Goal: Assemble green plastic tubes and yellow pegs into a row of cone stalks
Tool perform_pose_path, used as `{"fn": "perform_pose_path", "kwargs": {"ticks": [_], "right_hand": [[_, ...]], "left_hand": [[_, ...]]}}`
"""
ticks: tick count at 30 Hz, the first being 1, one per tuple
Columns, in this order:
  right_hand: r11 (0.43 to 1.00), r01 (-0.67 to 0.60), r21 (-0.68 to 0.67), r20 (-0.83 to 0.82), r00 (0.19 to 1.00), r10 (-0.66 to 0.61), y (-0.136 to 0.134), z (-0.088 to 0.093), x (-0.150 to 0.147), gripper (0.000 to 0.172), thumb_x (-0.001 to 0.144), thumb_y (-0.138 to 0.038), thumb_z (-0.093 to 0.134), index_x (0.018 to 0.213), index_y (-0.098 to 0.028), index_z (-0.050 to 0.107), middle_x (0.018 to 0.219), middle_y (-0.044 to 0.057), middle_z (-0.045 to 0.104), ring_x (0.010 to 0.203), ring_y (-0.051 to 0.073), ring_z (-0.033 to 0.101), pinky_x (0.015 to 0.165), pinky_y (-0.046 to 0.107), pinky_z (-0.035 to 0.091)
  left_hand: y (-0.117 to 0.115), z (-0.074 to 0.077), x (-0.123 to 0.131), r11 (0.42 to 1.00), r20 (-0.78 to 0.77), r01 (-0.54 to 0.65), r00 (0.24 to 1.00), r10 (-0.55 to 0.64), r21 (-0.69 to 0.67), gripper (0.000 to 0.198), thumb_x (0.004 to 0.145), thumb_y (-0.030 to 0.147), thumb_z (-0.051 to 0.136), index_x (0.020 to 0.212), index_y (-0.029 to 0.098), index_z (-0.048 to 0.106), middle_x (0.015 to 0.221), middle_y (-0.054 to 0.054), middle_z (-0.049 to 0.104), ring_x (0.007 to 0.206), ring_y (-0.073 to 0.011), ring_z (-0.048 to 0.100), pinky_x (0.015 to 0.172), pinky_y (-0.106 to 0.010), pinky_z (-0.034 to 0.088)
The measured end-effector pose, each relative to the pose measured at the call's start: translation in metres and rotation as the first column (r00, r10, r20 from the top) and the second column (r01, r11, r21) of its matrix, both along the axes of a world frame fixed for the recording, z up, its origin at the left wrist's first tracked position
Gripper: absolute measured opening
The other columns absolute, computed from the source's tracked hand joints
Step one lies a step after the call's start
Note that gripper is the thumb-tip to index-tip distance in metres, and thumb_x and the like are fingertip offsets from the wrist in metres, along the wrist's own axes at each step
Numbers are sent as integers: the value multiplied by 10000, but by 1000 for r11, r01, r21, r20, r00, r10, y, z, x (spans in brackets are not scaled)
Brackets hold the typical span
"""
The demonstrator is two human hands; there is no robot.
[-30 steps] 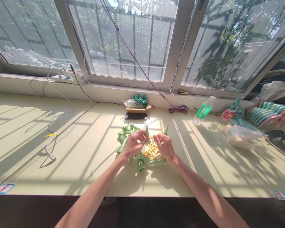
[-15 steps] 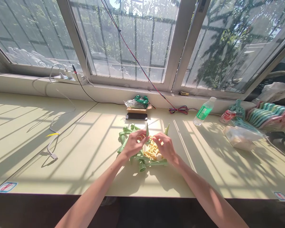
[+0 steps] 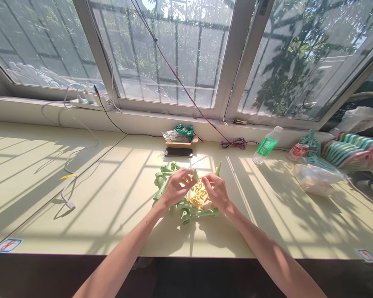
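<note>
Left hand [image 3: 177, 188]: closed on a green spike [image 3: 195, 174], pinched between thumb and fingers, tip clear of the grip; apparently held so as to leave the inner end free towards the right.

Right hand [image 3: 216, 190]: just right of the left, a narrow gap between; thumb and fingers drawn together, pointed at the spike. Too small to tell whether pinched on anything; likely bent inward for fine work at close range.

Yellow parts [image 3: 199, 198]: in a loose heap, below and between both hands; probably set centrally for easy picking from either side.

Green parts [image 3: 159, 179]: in a jumble left of and nearer than the yellow heap, partly covered by the left hand; seemingly grouped within short reach of that side.

Second spike [image 3: 218, 167]: just beyond the right hand, tip to the far right; cannot tell whether touching that hand or resting on the surface [image 3: 121, 231].

Phone [image 3: 178, 152]: flat, far of the green parts, close against the box [image 3: 182, 145]; perhaps pushed there to leave working room.

Bottle [image 3: 267, 145] and can [image 3: 297, 151]: far right, well apart from the heaps; presumably out of the way of elbows.

Bag [image 3: 317, 180]: right, nearer than the can.

Cable [image 3: 68, 205]: left, loose on the surface, well apart from the green parts.
</note>
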State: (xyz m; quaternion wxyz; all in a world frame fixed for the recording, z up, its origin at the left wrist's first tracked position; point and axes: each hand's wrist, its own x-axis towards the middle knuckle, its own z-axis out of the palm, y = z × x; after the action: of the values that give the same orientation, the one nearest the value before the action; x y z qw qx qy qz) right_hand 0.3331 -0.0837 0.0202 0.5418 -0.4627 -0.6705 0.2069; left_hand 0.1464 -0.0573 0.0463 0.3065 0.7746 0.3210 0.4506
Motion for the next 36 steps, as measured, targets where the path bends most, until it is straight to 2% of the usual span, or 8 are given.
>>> {"fn": "perform_pose_path", "kwargs": {"ticks": [3,5,8,11,19,27,32,36], "right_hand": [[993,74,93,6,997,-75,-2,2,2,312,1001,-438,511,862,-195,651,788,37,650,690,154,615,615,268,547],[986,89,140,23,995,-93,-3,4,2,277,1008,-398,508,883,-200,656,827,41,655,717,154,617,631,270,546],[979,44,199,65,996,-58,-4,6,2,245,1017,-351,496,922,-204,667,884,54,664,779,167,627,648,280,542],[974,-10,226,90,996,-11,-4,7,1,231,1020,-328,492,949,-204,673,918,66,671,830,179,637,652,284,540],[986,-47,161,80,996,34,-4,1,1,289,1026,-355,469,827,-193,602,759,27,597,688,151,561,631,272,494],[998,-51,31,9,999,50,-7,2,-2,377,1023,-375,460,688,-203,466,637,-22,488,570,113,450,568,252,391],[998,-52,39,-4,999,52,-5,0,-2,346,1023,-376,460,730,-199,510,662,-16,502,592,121,473,584,258,412],[998,-3,69,-17,1000,4,-3,-2,0,298,1029,-371,458,822,-194,578,744,11,556,646,135,529,602,262,449]], "left_hand": [[1,1,0,997,29,-44,999,46,-69,238,912,400,645,1035,198,666,1046,-67,692,851,-171,689,706,-277,592],[2,2,0,992,14,-84,996,86,-95,256,940,435,597,947,190,672,945,-52,719,835,-183,695,731,-295,579],[2,4,-1,991,-67,-96,994,90,-94,369,980,473,512,826,186,684,791,-32,721,769,-189,685,718,-300,539],[2,5,-2,993,-128,-61,991,48,-103,369,969,480,534,811,191,700,762,-19,720,732,-185,672,665,-281,504],[5,-2,-3,996,-114,-58,992,50,-68,275,905,453,650,948,185,693,833,-27,732,782,-190,693,692,-279,533],[4,-6,-3,999,-59,-29,998,32,46,277,895,409,684,1067,193,682,917,-47,707,776,-170,672,613,-258,543],[4,-6,-1,997,-40,-26,999,29,70,283,913,390,668,1114,191,664,890,-37,697,728,-151,654,656,-270,547],[3,-3,0,999,-23,-37,999,37,-1,307,938,420,622,1156,205,640,890,-28,705,751,-157,661,672,-268,536]]}}
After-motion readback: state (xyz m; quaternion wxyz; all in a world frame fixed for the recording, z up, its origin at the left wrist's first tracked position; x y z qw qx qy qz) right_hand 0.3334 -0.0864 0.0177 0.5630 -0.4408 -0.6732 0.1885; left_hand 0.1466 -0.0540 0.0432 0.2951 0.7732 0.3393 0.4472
